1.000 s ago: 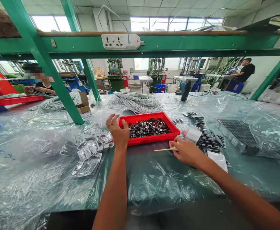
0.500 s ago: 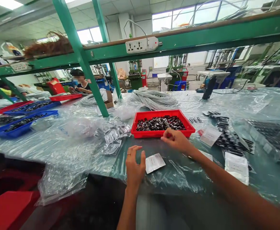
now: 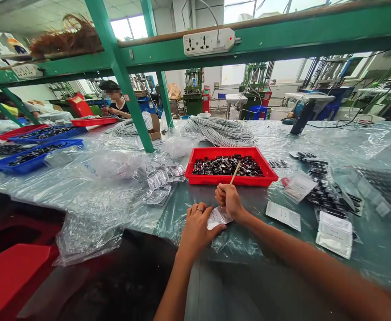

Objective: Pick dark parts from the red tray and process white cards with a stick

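My left hand (image 3: 198,228) lies on a small white-labelled packet (image 3: 217,217) near the table's front edge, fingers curled over its left side. My right hand (image 3: 229,199) is closed round a thin wooden stick (image 3: 235,173) that points up and away, and it rests just above the same packet. Right behind both hands stands a red tray (image 3: 199,178) filled with small dark parts (image 3: 227,165).
More white packets (image 3: 283,215) and rows of dark parts (image 3: 319,173) lie to the right. Clear bags (image 3: 158,180) are piled left of the tray, grey cable coils (image 3: 218,131) behind it. Blue trays (image 3: 31,165) sit far left. A green post (image 3: 128,93) rises nearby. A person sits opposite.
The left hand came back from the tray's left rim to the packet at the front edge. The right hand picked up the stick and moved in beside it. The view swung left.
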`<state>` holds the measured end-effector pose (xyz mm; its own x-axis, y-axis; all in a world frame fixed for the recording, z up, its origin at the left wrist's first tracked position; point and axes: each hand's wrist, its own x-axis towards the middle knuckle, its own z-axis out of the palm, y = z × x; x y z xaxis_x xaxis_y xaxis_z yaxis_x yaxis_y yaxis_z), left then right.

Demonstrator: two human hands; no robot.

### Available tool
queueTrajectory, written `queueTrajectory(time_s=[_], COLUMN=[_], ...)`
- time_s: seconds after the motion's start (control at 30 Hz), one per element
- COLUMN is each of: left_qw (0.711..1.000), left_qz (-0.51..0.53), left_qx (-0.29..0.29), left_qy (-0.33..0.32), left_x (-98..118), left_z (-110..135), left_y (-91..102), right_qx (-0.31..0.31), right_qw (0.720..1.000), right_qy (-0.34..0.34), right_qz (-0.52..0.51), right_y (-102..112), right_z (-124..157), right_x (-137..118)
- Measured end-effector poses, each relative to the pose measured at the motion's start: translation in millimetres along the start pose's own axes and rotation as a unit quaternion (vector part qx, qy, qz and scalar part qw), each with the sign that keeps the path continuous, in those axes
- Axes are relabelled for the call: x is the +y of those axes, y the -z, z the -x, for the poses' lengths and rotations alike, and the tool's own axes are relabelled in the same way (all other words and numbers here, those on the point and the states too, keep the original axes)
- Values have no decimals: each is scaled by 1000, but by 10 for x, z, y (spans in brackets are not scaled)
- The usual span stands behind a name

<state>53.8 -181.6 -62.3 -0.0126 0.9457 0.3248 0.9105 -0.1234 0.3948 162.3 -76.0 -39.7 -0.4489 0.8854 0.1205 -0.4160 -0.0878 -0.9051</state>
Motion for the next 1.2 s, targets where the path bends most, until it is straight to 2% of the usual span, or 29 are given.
queueTrajectory(time_s=[0.13,0.23,0.43,0.53,0.67,0.83,1.0,1.2], left_qw=[1000,1000,999,1000,1000,1000,1000,1000], left_qz=[-6,-19,-38,-22,4,-6,-11,-2], left_qx=[-7,-9,1,3,14,9,11,8], left_qy=[-14,-6,-2,-8,-1,6,1,1], left_x=[-22,-29,0,-26,-76,-66,-64,-89], left_z=[-7,2,23,23,45,60,51,56], left_y=[-4,-31,-74,-68,-33,-26,-52,-73], right_qx=[8,-6,-103,-78,-46,-34,8,9], right_qw=[1000,1000,991,995,998,997,999,997], right_qy=[-2,-19,-78,-52,-33,-67,-25,-4], right_qz=[14,19,44,46,28,-24,29,73], right_y=[-99,-106,137,182,40,-183,-288,-362], right_z=[-40,68,393,305,70,-3,21,44], right_x=[78,98,-66,-195,-270,-116,60,102])
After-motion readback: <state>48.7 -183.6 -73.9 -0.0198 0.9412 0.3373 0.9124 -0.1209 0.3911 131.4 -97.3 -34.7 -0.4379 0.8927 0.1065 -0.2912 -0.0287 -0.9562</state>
